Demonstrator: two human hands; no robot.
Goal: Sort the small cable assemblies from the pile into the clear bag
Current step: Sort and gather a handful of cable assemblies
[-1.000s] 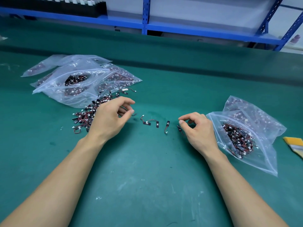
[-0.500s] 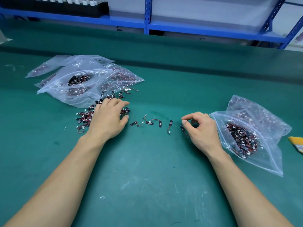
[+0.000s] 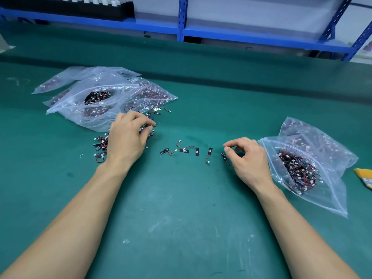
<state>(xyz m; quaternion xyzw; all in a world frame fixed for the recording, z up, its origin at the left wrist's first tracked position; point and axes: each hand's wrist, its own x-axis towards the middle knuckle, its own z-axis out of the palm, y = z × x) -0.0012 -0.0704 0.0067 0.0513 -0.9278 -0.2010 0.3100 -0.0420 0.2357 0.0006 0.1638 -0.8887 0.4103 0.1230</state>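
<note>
Left hand (image 3: 126,137) has returned to the pile of small black red-wired cable assemblies (image 3: 100,144), grip closed on some; right hand (image 3: 248,158): grip indeterminate. Clear plastic bag (image 3: 330,196) awaits more.

A single head-worn view looks forward and down from the near edge of the green surface (image 3: 191,218), close above it. Both forearms enter from the bottom corners. The left hand (image 3: 126,137), among the cable assemblies (image 3: 100,143), and the right hand (image 3: 247,158) sit mid-frame. The far blue shelf (image 3: 241,37) bends along the top, probably from the wide lens.
</note>
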